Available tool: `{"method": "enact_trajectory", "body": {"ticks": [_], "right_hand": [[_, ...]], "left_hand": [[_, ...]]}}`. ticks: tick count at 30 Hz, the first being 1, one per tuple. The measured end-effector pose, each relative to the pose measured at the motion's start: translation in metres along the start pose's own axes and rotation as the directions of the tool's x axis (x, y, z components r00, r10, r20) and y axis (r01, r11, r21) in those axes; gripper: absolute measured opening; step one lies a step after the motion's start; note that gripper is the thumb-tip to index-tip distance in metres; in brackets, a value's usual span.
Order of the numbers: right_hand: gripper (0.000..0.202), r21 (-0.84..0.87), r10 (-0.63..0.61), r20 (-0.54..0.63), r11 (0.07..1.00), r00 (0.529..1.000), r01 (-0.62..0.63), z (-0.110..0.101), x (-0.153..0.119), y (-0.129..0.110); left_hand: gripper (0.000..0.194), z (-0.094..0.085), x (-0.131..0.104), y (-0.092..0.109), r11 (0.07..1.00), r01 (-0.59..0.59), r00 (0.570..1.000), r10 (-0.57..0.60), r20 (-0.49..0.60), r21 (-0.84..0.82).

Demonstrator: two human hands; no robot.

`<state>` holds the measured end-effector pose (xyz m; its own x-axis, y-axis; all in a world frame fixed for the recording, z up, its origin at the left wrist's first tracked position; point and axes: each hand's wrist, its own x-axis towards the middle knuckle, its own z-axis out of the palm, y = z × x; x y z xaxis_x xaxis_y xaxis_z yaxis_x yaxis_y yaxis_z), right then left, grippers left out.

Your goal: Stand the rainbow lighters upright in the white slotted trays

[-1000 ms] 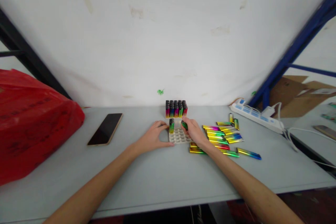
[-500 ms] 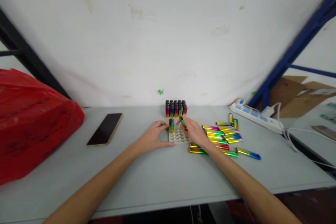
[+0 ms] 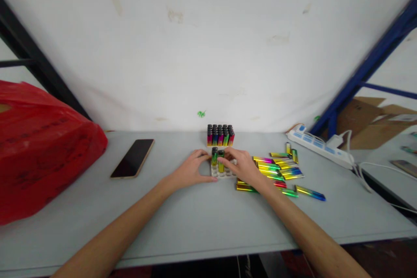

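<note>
A small white tray [image 3: 216, 174] with rows of holes lies in the middle of the table. My left hand [image 3: 190, 170] braces its left side, fingertips at the back and thumb at the front corner. One yellow-green lighter [image 3: 214, 159] with a black top stands upright in the tray's back left. Just right of it, my right hand [image 3: 243, 166] pinches another yellow-green lighter [image 3: 221, 166], held upright over the tray; whether its base is in a hole I cannot tell. Loose shiny lighters [image 3: 269, 173] in several colours lie to the right, partly behind my right forearm.
A block of upright lighters [image 3: 220, 137] stands behind the tray, near the wall. On the left are a phone [image 3: 133, 159] and a red plastic bag [image 3: 48, 152]. At the right, a white power strip [image 3: 321, 145] with cables lies near cardboard boxes [image 3: 365, 117] and a blue post.
The lighter in my right hand has gone from tilted to upright and now sits beside the standing one. My left hand keeps its place at the tray. The view has shifted slightly.
</note>
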<state>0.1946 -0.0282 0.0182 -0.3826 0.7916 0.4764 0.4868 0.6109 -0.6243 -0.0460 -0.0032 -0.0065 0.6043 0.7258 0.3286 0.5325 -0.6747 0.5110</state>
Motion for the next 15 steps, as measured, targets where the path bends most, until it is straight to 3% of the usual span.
{"method": "enact_trajectory", "body": {"ticks": [3,15], "right_hand": [[0.031,0.052,0.015,0.04,0.998,0.999,-0.017,0.0011,-0.0006,0.0001],[0.027,0.004,-0.05,0.006,0.999,0.999,0.05,0.0095,0.0001,0.0066]], "left_hand": [[0.07,0.0002,-0.0001,0.0,1.0,-0.005,1.0,0.005,-0.006,-0.002],[0.07,0.0004,-0.0001,0.0001,1.0,0.004,1.0,-0.004,-0.008,-0.015]]}}
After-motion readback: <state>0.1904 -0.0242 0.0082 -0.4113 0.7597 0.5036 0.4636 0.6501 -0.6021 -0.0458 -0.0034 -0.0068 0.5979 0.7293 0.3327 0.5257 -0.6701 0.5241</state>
